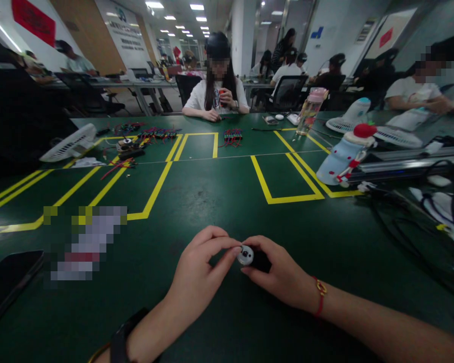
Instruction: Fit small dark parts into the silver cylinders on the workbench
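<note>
A small round metal part (pixel 245 255), with a silvery face and dark holes in it, sits between my hands low over the green table. My right hand (pixel 278 272) curls around its right side, thumb below and fingers above, holding it. My left hand (pixel 204 264) is closed in a pinch, with thumb and forefinger tips meeting at the part's upper left rim. Whatever is between those fingertips is hidden or too small to tell. The back of the part is lost in shadow by my right palm.
Yellow tape (pixel 268 186) marks boxes on the table. A dark phone (pixel 11 282) lies left. Farther off are wired bundles (pixel 159 133), a white fan (pixel 70 143), and a drink bottle (pixel 310 113). A blue bottle (pixel 335 161) and cables stand right. A person (pixel 215 85) sits opposite.
</note>
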`<state>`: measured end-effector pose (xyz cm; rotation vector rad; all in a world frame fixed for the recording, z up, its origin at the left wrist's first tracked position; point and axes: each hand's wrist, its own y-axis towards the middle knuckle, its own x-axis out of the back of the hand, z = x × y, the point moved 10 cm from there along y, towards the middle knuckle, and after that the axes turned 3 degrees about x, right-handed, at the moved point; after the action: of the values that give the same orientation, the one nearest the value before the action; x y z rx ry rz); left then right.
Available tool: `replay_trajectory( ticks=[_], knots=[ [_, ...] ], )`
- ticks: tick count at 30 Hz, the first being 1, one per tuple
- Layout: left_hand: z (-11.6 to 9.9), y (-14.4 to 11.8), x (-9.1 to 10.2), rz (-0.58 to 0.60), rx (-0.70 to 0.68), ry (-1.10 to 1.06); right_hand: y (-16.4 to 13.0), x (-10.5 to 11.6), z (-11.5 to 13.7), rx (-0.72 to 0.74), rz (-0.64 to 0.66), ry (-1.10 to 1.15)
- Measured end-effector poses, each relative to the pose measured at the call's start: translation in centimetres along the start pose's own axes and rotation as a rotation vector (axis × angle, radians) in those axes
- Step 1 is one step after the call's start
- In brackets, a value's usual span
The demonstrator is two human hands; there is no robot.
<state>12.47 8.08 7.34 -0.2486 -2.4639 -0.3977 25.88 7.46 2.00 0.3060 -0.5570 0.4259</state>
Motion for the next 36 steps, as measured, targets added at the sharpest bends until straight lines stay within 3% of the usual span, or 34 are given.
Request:
replay_trajectory(
  ticks=[3, 8, 11, 13, 15, 18, 21, 23, 25, 27, 29, 30, 32, 34, 36],
  knots=[
    [1.3, -0.5, 0.0, 0.002, 0.023, 0.026, -0.3, 0.7, 0.1, 0.041, -0.053, -0.053],
    [3.0, -0.9, -3.2, 0.14, 0.004, 0.155, -0.5, 1.0, 0.8, 0.1, -0.058, -0.114],
    [3.2, -0.9, -3.5, 0.152, 0.001, 0.154, -0.3, 2.3, 0.5, 0.073, -0.11, -0.143],
    [3.7, -0.8, -2.3, 0.136, 0.025, 0.132, -0.4, 5.1, -0.7, 0.023, -0.212, -0.177],
    [5.2, -0.9, 0.1, 0.096, 0.095, 0.1, -1.0, 9.5, -2.8, -0.07, -0.364, -0.255],
    [9.4, -1.7, 5.0, -0.017, 0.289, 0.085, -3.7, 17.4, -7.0, -0.279, -0.596, -0.492],
    [13.3, -2.8, 9.2, -0.137, 0.449, 0.097, -7.2, 23.8, -10.8, -0.438, -0.73, -0.622],
    [14.7, -3.3, 10.5, -0.174, 0.494, 0.104, -9.3, 26.5, -12.5, -0.525, -0.774, -0.671],
    [15.4, -3.5, 10.9, -0.196, 0.519, 0.104, -10.4, 27.7, -13.1, -0.586, -0.799, -0.713],
    [15.6, -3.4, 10.7, -0.203, 0.53, 0.099, -10.2, 27.3, -11.7, -0.569, -0.84, -0.799],
    [15.5, -3.3, 10.3, -0.201, 0.534, 0.094, -8.2, 24.3, -8.4, -0.398, -0.816, -0.89],
    [15.5, -3.3, 10.1, -0.199, 0.535, 0.093, -6.7, 21.8, -6.3, -0.272, -0.77, -0.927],
    [15.5, -3.3, 10.0, -0.198, 0.54, 0.095, -3.2, 14.6, -3.2, -0.044, -0.485, -0.846],
    [15.6, -3.4, 9.9, -0.197, 0.545, 0.1, -0.8, 6.8, -1.1, 0.056, -0.143, -0.695],
    [15.7, -3.5, 9.9, -0.192, 0.546, 0.104, 0.3, 1.3, 0.7, 0.102, 0.054, -0.547]
  ],
)
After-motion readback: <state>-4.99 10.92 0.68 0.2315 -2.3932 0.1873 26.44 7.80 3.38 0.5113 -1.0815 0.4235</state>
